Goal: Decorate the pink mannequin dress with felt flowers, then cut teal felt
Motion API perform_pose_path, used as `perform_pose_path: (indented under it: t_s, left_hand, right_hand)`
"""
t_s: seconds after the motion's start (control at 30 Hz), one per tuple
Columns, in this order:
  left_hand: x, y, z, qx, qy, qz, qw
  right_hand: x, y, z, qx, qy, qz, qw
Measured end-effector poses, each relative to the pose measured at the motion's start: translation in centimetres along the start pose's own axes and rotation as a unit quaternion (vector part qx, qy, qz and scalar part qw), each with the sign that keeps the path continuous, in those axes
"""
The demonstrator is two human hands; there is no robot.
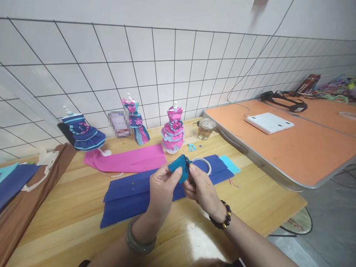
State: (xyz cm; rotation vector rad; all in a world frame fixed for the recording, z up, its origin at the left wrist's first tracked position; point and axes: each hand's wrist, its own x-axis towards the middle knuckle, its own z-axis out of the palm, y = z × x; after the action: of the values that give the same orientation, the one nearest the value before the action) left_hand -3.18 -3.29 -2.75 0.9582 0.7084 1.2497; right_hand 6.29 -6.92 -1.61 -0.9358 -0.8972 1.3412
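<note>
My left hand [164, 183] pinches a small piece of teal fabric [175, 164] between thumb and fingers. Against its right edge, my right hand [201, 187] is closed on a pair of dark scissors [187, 163], mostly hidden by the fingers. Whether the blades are apart cannot be made out. Under both hands lie folded strips of dark blue fabric [128, 202]. A roll of white tape [208, 165] rests on the blue fabric just beyond my right hand. Behind them, a strip of pink fabric [139, 157] stretches across the wooden table [69, 218].
Three small mannequins in a blue dress [83, 129], a mixed-colour dress [136, 120] and a pink dress [172, 129] stand along the tiled wall. A lidded glass cup [205, 129] is by the orange table [278, 148], which holds a white box [269, 123]. Brown fabric [36, 200] lies left.
</note>
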Motion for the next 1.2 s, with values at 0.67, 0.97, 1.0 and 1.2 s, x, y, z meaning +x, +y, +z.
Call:
perform_pose_path:
  t_s: [0.67,0.97,1.0,1.2]
  left_hand:
    - [0.36,0.36,-0.25,0.011,-0.029,-0.015,0.999]
    - [0.37,0.55,-0.27,0.004,-0.034,-0.027,0.999]
    - [0.36,0.56,-0.26,0.002,-0.034,-0.027,0.999]
    - [0.35,0.64,-0.23,-0.013,-0.042,-0.033,0.998]
  right_hand:
    - [-0.01,-0.19,-0.32,-0.008,-0.017,0.001,1.0]
    - [-0.07,-0.33,-0.07,-0.002,-0.015,-0.005,1.0]
    - [-0.07,-0.33,-0.04,0.001,-0.016,-0.006,1.0]
    - [-0.06,-0.19,-0.13,0.007,-0.024,-0.011,1.0]
